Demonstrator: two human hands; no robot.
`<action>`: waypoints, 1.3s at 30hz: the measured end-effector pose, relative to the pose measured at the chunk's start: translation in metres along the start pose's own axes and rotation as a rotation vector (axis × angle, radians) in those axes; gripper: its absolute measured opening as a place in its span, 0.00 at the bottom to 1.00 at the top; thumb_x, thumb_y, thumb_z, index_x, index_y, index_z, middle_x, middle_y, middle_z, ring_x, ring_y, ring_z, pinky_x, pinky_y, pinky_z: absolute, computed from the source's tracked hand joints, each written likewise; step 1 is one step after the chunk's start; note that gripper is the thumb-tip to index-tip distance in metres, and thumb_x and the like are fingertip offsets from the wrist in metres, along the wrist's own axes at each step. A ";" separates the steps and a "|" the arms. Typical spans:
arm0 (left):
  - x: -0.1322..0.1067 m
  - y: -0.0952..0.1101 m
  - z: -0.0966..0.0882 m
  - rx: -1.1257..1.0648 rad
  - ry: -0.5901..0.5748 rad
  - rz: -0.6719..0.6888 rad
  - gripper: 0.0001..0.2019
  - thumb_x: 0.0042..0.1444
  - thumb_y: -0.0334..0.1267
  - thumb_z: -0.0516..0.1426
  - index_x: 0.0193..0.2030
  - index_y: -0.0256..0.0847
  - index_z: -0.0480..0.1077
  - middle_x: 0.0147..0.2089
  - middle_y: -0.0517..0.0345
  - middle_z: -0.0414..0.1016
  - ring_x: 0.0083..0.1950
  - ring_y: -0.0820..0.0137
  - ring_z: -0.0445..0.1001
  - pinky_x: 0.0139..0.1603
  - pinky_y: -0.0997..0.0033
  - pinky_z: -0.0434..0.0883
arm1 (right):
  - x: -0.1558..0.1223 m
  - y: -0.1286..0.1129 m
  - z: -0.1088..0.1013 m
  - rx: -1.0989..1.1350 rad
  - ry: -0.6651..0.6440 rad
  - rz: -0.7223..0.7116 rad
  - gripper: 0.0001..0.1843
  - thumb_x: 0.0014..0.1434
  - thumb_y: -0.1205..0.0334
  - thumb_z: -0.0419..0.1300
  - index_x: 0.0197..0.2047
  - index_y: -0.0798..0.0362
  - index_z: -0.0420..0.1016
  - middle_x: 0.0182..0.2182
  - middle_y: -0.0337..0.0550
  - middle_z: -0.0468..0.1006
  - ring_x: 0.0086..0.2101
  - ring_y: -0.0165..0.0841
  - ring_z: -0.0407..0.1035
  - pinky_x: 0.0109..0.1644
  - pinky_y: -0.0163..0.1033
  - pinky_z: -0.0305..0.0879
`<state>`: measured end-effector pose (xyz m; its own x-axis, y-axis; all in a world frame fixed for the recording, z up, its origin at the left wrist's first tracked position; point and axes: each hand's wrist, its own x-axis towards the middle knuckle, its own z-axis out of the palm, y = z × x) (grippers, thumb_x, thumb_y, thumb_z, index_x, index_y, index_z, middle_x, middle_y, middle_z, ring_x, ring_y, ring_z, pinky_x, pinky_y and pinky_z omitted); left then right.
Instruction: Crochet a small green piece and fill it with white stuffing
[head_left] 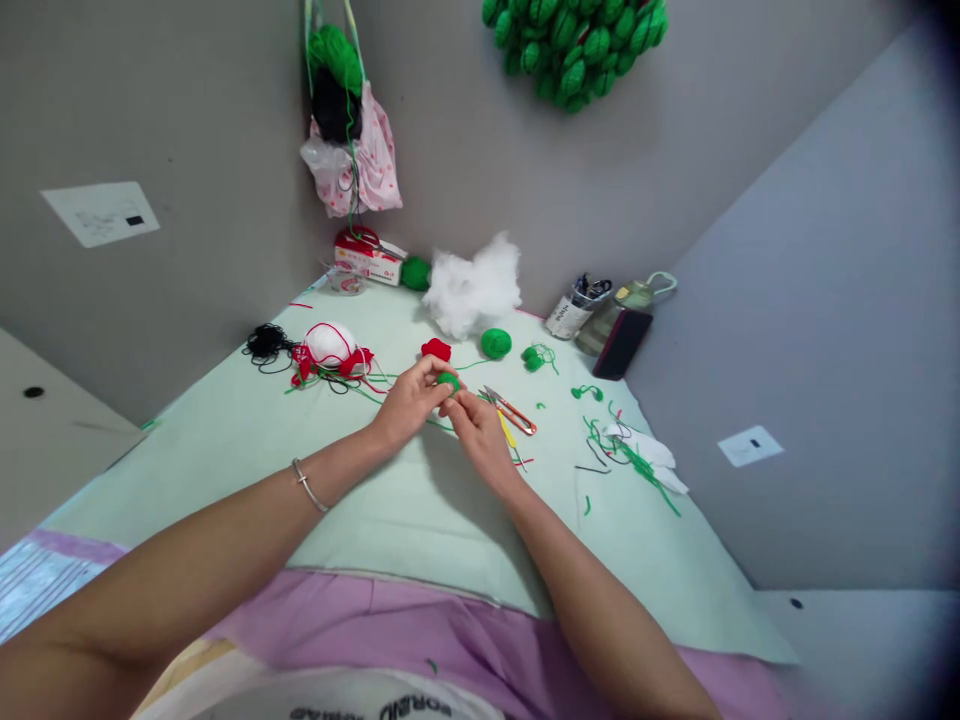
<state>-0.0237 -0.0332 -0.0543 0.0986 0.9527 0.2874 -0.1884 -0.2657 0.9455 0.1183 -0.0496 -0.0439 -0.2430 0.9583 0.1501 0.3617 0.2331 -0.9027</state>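
My left hand (409,400) and my right hand (476,430) meet over the pale green table cover (225,440). Both pinch a small green crocheted piece (448,380) between their fingertips. A green yarn strand trails from it toward the left. Orange-handled thread snips (510,408) and a yellow crochet hook (507,430) lie just right of my right hand. A small red crocheted piece (436,349) and a green yarn ball (496,343) sit just beyond my hands. A metal bangle (309,485) circles my left wrist.
White stuffing (472,285) lies at the back, beside a red and white box (367,258). A white and red crocheted piece (331,348) with black thread (264,345) sits left. A cup of tools (574,305), a phone (622,342) and yarn scraps (634,455) lie right.
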 end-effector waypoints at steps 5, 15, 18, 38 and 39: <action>-0.006 -0.003 0.001 0.101 0.040 0.133 0.12 0.57 0.33 0.62 0.48 0.43 0.68 0.47 0.54 0.80 0.48 0.66 0.80 0.51 0.64 0.75 | 0.005 0.001 -0.008 0.152 -0.042 0.066 0.15 0.58 0.50 0.57 0.26 0.47 0.59 0.20 0.30 0.53 0.24 0.29 0.48 0.28 0.37 0.48; -0.012 -0.002 0.000 0.208 0.025 0.241 0.14 0.60 0.34 0.61 0.53 0.44 0.72 0.55 0.48 0.81 0.58 0.59 0.78 0.65 0.55 0.71 | 0.003 0.000 -0.011 0.198 -0.071 0.030 0.07 0.58 0.55 0.54 0.34 0.48 0.67 0.21 0.30 0.53 0.24 0.29 0.48 0.29 0.37 0.49; -0.011 0.000 0.000 0.215 0.043 0.194 0.10 0.59 0.34 0.60 0.48 0.44 0.76 0.51 0.52 0.81 0.51 0.60 0.78 0.58 0.59 0.73 | 0.001 0.000 -0.009 0.131 -0.065 -0.018 0.09 0.61 0.54 0.53 0.33 0.48 0.66 0.22 0.31 0.56 0.26 0.30 0.51 0.31 0.38 0.50; 0.016 0.004 -0.026 -0.206 0.071 -0.091 0.19 0.53 0.45 0.68 0.45 0.41 0.70 0.42 0.56 0.83 0.37 0.67 0.82 0.52 0.60 0.76 | 0.000 -0.006 -0.042 -0.738 -0.069 0.040 0.17 0.74 0.59 0.47 0.55 0.52 0.75 0.52 0.53 0.79 0.48 0.39 0.74 0.53 0.42 0.64; 0.015 0.003 -0.026 -0.203 0.071 -0.099 0.19 0.53 0.45 0.69 0.45 0.42 0.69 0.42 0.57 0.84 0.37 0.68 0.83 0.52 0.61 0.76 | 0.003 -0.001 -0.049 -0.787 -0.023 0.099 0.17 0.73 0.61 0.48 0.55 0.54 0.75 0.53 0.57 0.78 0.49 0.43 0.74 0.52 0.45 0.64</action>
<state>-0.0483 -0.0162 -0.0509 0.0585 0.9826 0.1764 -0.3748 -0.1422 0.9161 0.1619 -0.0392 -0.0228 -0.1918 0.9791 0.0678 0.9104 0.2033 -0.3602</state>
